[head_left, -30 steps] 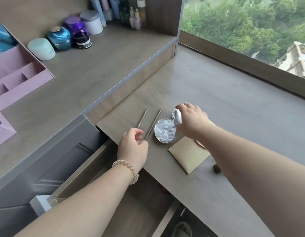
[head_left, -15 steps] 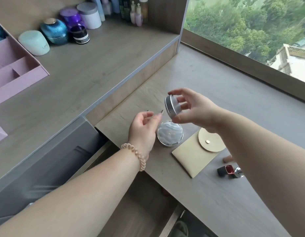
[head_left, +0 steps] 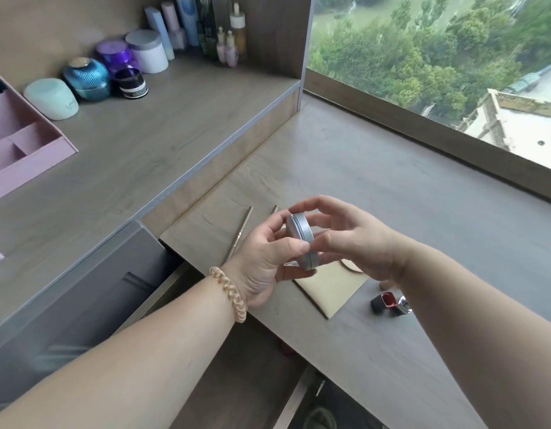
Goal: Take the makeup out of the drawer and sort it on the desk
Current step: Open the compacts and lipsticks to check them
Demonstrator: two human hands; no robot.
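Two hands, our left hand (head_left: pixel 264 258) and right hand (head_left: pixel 351 239), clamp the round silver compact (head_left: pixel 300 239) on edge above the wooden surface (head_left: pixel 391 187); we think a loose fingertip grip could drop it onto the beige envelope pouch (head_left: pixel 333 289).

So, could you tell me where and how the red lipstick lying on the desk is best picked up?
Pinch the lipstick across its short sides at the red middle, coming straight down from above. It lies flat on the desk, and that stretch is clear; the right forearm covers its silver end.
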